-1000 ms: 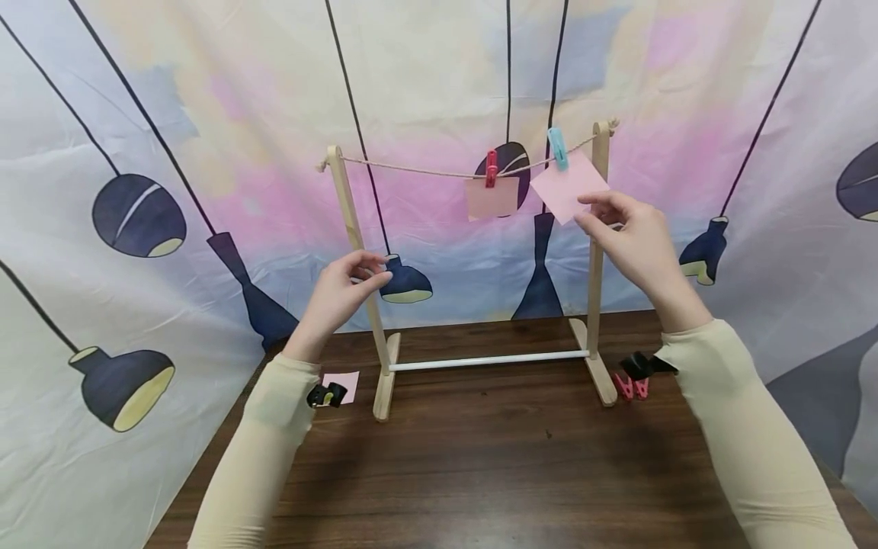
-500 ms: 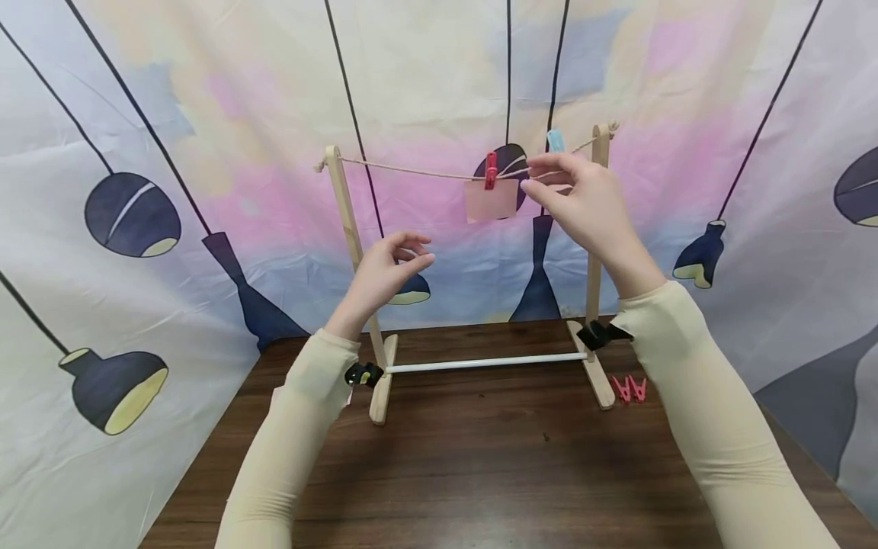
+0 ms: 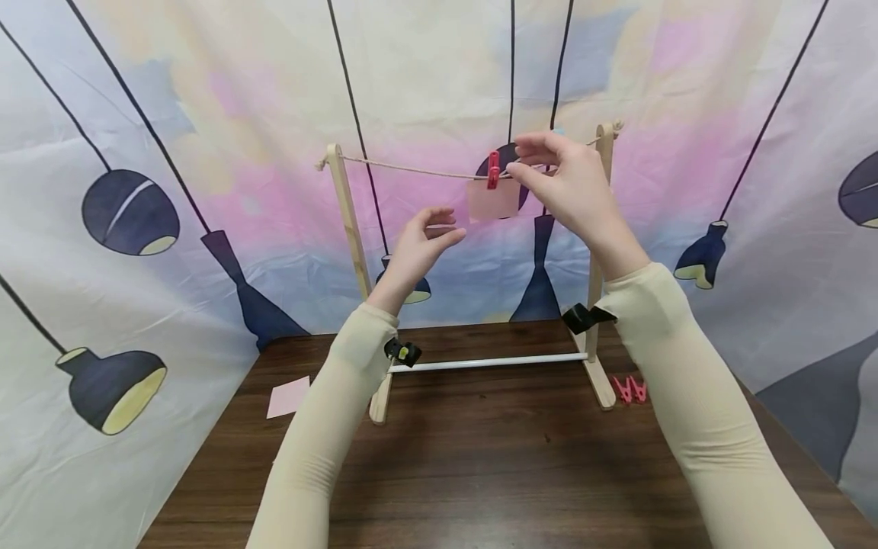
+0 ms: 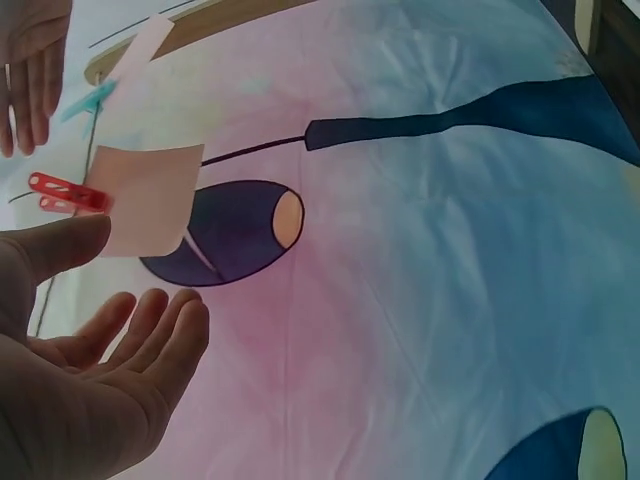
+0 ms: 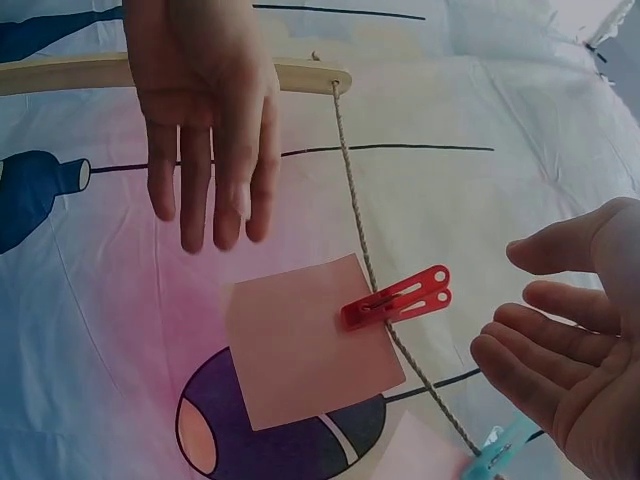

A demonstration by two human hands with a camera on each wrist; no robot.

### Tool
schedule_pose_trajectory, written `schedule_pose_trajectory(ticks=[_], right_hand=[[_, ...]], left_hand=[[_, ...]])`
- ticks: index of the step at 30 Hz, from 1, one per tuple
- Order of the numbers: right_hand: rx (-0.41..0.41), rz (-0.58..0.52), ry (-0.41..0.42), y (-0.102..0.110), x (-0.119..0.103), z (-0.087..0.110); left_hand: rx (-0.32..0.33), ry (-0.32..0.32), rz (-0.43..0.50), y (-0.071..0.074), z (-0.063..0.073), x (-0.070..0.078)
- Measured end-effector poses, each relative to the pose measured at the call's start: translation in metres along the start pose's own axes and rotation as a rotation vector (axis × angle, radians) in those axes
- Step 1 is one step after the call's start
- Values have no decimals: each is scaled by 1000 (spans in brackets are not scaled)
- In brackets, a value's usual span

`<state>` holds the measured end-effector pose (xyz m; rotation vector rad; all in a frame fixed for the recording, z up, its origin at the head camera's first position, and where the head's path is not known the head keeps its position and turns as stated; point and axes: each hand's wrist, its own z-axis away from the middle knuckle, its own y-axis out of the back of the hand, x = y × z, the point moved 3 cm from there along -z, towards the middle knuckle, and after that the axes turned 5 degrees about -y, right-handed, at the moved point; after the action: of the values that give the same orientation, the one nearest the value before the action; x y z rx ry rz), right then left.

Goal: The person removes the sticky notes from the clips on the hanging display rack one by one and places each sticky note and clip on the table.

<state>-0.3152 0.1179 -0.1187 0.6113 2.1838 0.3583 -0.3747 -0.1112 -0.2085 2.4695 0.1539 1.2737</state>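
Note:
A red clothespin [image 3: 493, 170] clips a pink paper square [image 3: 492, 200] to the rope [image 3: 418, 169] strung on a wooden stand. Just right of that pin, my right hand [image 3: 565, 179] hovers with thumb and fingers apart, holding nothing. My left hand [image 3: 421, 248] is raised lower and to the left, its fingers loosely bent and holding nothing. A light blue clothespin [image 5: 500, 450] holds a second pink paper [image 5: 425, 450] on the rope in the right wrist view. In the head view my right hand hides most of both.
On the dark wooden table [image 3: 480, 457] lie another pink paper [image 3: 288, 397] at the left and two pink-red clothespins [image 3: 630, 390] at the right. The stand's posts [image 3: 348, 221] and white crossbar [image 3: 487, 362] stand ahead. A lamp-print cloth [image 3: 439, 76] hangs behind.
My right hand has left the paper under the blue clothespin and moved left toward the red one. My left hand has risen and moved right.

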Motion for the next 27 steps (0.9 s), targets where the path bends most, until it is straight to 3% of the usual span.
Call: schedule_pose_trajectory(ticks=[6, 12, 27], right_hand=[[-2, 17, -11, -1, 1, -4], [-13, 39, 1, -6, 5, -9], [-105, 72, -16, -12, 6, -22]], left_hand=[[40, 56, 130, -22, -21, -5], [22, 112, 224, -36, -29, -11], [54, 26, 294, -40, -34, -12]])
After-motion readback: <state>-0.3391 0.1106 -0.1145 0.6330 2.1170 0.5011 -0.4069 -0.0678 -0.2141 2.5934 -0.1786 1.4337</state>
